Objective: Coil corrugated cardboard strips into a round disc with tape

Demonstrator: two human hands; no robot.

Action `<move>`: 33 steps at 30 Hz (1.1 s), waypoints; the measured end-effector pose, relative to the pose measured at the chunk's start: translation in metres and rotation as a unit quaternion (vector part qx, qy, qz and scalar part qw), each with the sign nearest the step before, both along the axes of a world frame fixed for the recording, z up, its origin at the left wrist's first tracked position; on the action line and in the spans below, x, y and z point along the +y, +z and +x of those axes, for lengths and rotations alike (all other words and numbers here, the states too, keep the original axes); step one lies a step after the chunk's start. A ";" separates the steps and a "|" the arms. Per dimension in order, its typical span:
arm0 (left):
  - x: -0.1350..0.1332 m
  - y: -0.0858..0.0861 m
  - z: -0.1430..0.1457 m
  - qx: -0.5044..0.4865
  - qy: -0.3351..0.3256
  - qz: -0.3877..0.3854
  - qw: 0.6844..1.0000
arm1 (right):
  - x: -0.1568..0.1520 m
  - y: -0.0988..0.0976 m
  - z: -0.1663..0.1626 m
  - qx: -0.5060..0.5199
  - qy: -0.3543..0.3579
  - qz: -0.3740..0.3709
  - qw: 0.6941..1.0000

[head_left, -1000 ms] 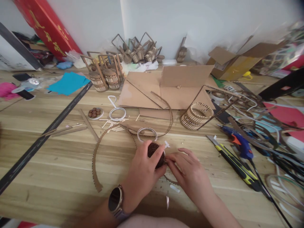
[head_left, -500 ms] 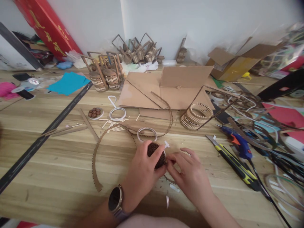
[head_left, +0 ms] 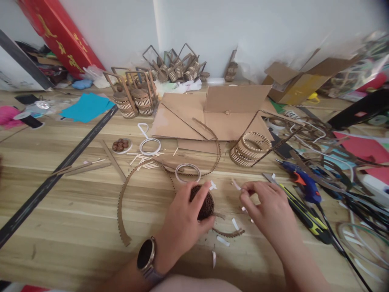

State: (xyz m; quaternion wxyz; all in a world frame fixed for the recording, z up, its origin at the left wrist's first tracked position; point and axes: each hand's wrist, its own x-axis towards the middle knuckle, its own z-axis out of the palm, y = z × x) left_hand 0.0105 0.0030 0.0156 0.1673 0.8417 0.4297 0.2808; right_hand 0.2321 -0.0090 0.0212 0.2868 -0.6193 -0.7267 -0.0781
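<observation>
My left hand (head_left: 181,222), with a watch on its wrist, is closed round a small dark-brown roll of corrugated cardboard strip (head_left: 205,201) that stands on the wooden table. The loose end of the strip (head_left: 228,232) trails out to the right of the roll. My right hand (head_left: 271,206) is off to the right of the roll, its fingers pinched on a small white strip (head_left: 236,185). A few white paper bits (head_left: 235,223) lie between the hands.
A long toothed cardboard strip (head_left: 121,207) curves left of the hands, with a white ring (head_left: 187,172) behind. To the right lie a yellow-black utility knife (head_left: 304,213) and a blue glue gun (head_left: 305,183). An open-framed cardboard basket (head_left: 251,147), flat cardboard sheets (head_left: 197,117) and finished baskets (head_left: 133,97) stand behind.
My right hand has left the roll and moved right and up, pulling a small white strip away. The strip's loose end now shows. My left hand stays on the roll.
</observation>
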 end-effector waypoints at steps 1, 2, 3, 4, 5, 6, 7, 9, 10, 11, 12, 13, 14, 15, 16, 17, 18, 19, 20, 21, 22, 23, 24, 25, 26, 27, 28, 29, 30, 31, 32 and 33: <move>0.000 -0.001 0.000 -0.004 0.008 -0.006 1.000 | 0.001 -0.002 0.006 0.002 -0.015 -0.008 1.000; 0.000 -0.001 0.000 -0.008 0.015 -0.012 1.000 | 0.002 -0.005 0.010 0.007 -0.031 -0.014 0.999; 0.001 -0.002 0.001 -0.009 0.019 -0.018 1.000 | 0.003 -0.007 0.014 0.015 -0.045 -0.014 0.999; 0.001 -0.002 0.001 -0.010 0.021 -0.026 0.999 | 0.003 -0.009 0.017 0.024 -0.056 -0.011 0.998; 0.001 -0.002 0.001 -0.011 0.022 -0.033 0.999 | 0.004 -0.010 0.018 0.035 -0.062 -0.006 0.997; 0.001 -0.002 0.001 -0.014 0.022 -0.039 0.999 | 0.005 -0.011 0.019 0.044 -0.063 -0.003 0.997; 0.001 -0.002 0.001 -0.017 0.022 -0.045 0.999 | 0.005 -0.011 0.020 0.050 -0.060 -0.002 0.997; 0.001 -0.001 0.001 -0.023 0.024 -0.055 0.998 | 0.006 -0.012 0.020 0.057 -0.054 -0.007 0.997; 0.002 0.000 0.001 -0.026 0.025 -0.058 0.998 | 0.006 -0.013 0.020 0.057 -0.054 -0.009 0.997; 0.002 0.000 0.001 -0.028 0.026 -0.060 0.997 | 0.006 -0.014 0.020 0.056 -0.057 -0.008 0.997; 0.002 0.001 0.001 -0.030 0.026 -0.062 0.997 | 0.005 -0.015 0.020 0.055 -0.060 -0.007 0.997; 0.002 0.001 0.001 -0.031 0.026 -0.064 0.997 | 0.005 -0.016 0.020 0.052 -0.062 -0.005 0.997; 0.002 0.001 0.001 -0.033 0.026 -0.067 0.997 | 0.005 -0.017 0.019 0.049 -0.063 -0.003 0.997; 0.003 0.002 0.000 -0.034 0.027 -0.070 0.997 | 0.005 -0.017 0.018 0.045 -0.060 -0.002 0.997; 0.003 0.002 0.000 -0.035 0.028 -0.073 0.996 | 0.006 -0.018 0.017 0.042 -0.053 -0.002 0.998; 0.003 0.002 0.000 -0.036 0.029 -0.076 0.996 | 0.006 -0.017 0.016 0.040 -0.041 -0.001 0.998; 0.003 0.002 0.000 -0.038 0.031 -0.077 0.996 | 0.006 -0.017 0.015 0.038 -0.030 0.002 0.999; 0.004 0.002 -0.001 -0.040 0.032 -0.077 0.996 | 0.005 -0.015 0.013 0.039 -0.021 0.009 0.999; 0.004 0.001 -0.001 -0.042 0.033 -0.078 0.996 | 0.005 -0.014 0.012 0.041 -0.014 0.018 0.999; 0.004 0.001 -0.001 -0.044 0.033 -0.079 0.995 | 0.005 -0.013 0.011 0.045 -0.011 0.028 0.999; 0.004 0.001 -0.001 -0.045 0.032 -0.080 0.995 | 0.004 -0.012 0.010 0.049 -0.012 0.037 0.998; 0.004 0.000 -0.001 -0.048 0.032 -0.082 0.995 | 0.003 -0.010 0.010 0.052 -0.015 0.043 0.998; 0.004 0.000 -0.001 -0.050 0.032 -0.085 0.995 | 0.002 -0.009 0.009 0.054 -0.015 0.048 0.997; 0.004 0.000 -0.002 -0.051 0.032 -0.088 0.994 | 0.001 -0.008 0.009 0.053 -0.014 0.050 0.997; 0.004 0.000 -0.002 -0.053 0.033 -0.091 0.994 | 0.000 -0.006 0.008 0.053 -0.009 0.051 0.997; 0.004 0.000 -0.002 -0.055 0.035 -0.093 0.994 | -0.001 -0.004 0.006 0.058 0.001 0.049 0.997; 0.004 0.001 -0.002 -0.057 0.036 -0.094 0.993 | -0.002 -0.002 0.005 0.070 0.019 0.044 0.996; 0.004 0.001 -0.002 -0.059 0.037 -0.094 0.993 | -0.003 0.001 0.003 0.090 0.051 0.035 0.994; 0.004 0.002 -0.002 -0.062 0.039 -0.094 0.993 | -0.003 0.004 0.000 0.116 0.094 0.021 0.989; 0.004 0.002 -0.002 -0.065 0.041 -0.094 0.993 | -0.004 0.007 -0.003 0.143 0.141 0.004 0.980; 0.004 0.003 -0.002 -0.068 0.042 -0.096 0.992 | -0.005 0.010 -0.006 0.165 0.189 -0.013 0.968; 0.005 0.003 -0.002 -0.071 0.042 -0.098 0.992 | -0.005 0.012 -0.010 0.180 0.229 -0.028 0.956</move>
